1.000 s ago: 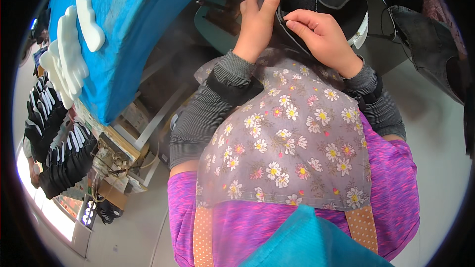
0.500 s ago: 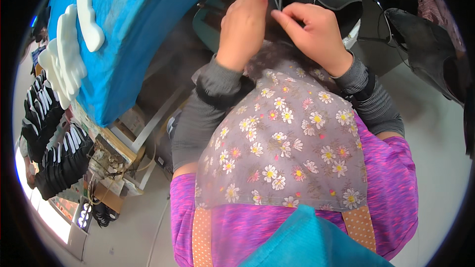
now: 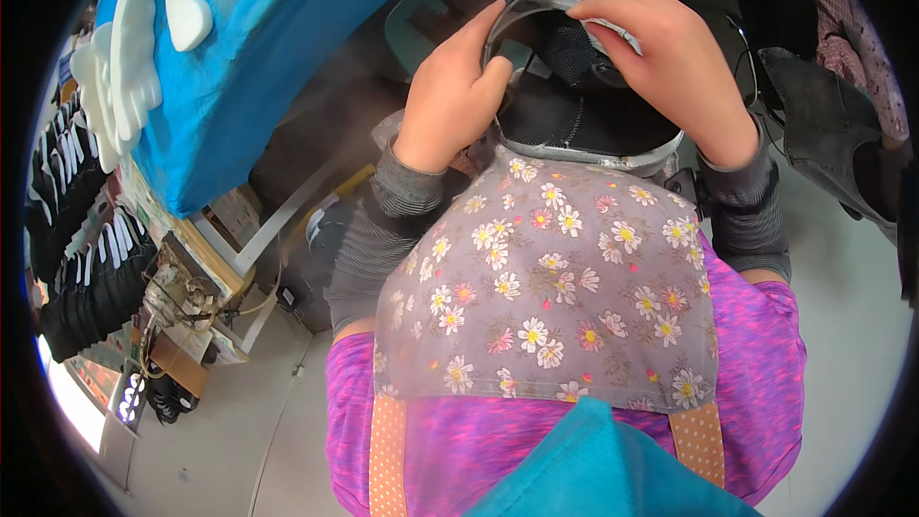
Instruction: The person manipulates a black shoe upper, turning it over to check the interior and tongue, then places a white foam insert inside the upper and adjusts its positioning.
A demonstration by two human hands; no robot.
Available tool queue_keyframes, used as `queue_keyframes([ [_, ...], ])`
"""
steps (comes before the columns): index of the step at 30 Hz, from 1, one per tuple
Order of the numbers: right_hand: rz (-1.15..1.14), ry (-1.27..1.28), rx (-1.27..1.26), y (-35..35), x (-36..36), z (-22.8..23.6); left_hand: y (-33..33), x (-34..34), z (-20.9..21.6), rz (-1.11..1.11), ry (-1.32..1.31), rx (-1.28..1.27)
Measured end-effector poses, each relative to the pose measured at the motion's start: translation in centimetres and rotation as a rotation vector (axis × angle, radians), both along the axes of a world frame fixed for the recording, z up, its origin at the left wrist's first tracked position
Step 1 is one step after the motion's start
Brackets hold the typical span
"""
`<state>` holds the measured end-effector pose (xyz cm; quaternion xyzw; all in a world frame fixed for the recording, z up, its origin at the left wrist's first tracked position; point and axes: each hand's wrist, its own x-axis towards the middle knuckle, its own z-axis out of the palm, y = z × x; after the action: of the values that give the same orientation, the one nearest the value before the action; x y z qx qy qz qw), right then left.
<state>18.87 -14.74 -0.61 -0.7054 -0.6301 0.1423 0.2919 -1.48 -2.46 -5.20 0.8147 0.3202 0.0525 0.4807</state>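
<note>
The right hand (image 3: 665,48) pinched the grey-rimmed tub (image 3: 574,154) before the floral apron (image 3: 550,278); the left hand (image 3: 448,96) touched opposite, its grip unclear. Seemingly light and stiff, it suited rim-holding.

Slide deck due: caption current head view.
Left hand, right hand at a grey rim around black mesh; white sole shapes on blue sheeting.

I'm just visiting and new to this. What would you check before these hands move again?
1. Left hand at the left rim of the rounded container: ok.
2. Right hand at the rim's far right: ok.
3. Black pieces inside the container: ok.
4. Unblocked view inside: not ok, right hand covers part.
5. Firm grip: cannot tell.
6. White pieces away from both hands: ok.
</note>
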Motion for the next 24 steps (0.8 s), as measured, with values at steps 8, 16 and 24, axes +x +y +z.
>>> queue_keyframes([
  [8,0.069,-0.200,0.111,2.4,-4.0,-4.3,-0.8,-1.0,0.6,0.028,-0.024,0.250],
  [16,0.169,-0.111,0.120,2.6,-5.5,-5.8,1.1,-1.3,2.6,-0.113,0.316,0.283],
  [24,0.139,0.022,0.032,2.3,-6.0,-5.0,1.9,-2.7,2.0,-0.184,0.177,0.209],
])
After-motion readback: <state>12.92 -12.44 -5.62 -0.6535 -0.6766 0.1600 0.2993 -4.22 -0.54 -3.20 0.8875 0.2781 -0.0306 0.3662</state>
